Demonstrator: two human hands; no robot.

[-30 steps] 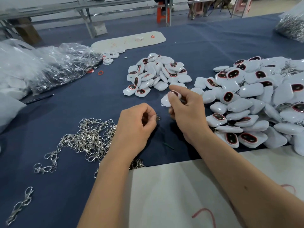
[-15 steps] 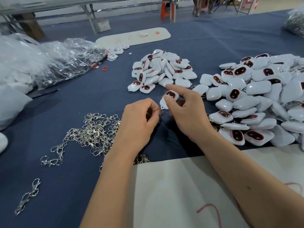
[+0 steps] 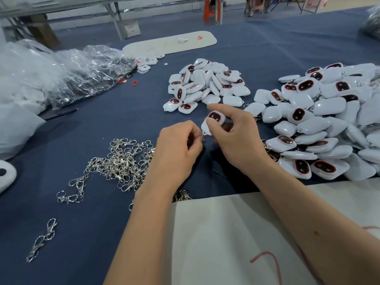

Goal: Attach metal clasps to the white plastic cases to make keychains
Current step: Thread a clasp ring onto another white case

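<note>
Right hand [image 3: 234,136] pinches a white case [image 3: 212,122]; left hand [image 3: 176,147], at nine o'clock, grips a clasp [image 3: 204,138] that may slip from the loop.

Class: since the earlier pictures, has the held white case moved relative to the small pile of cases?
Yes. The white case sits slightly nearer the small pile.

1. The desk [image 3: 267,50] is covered by a dark blue cloth across the whole view.
2. Behind it stands a grey metal bench frame [image 3: 115,19] with slanted legs.
3. An orange stool [image 3: 211,9] stands on the pale floor [image 3: 164,19].
4. Lighting is even and diffuse.
</note>
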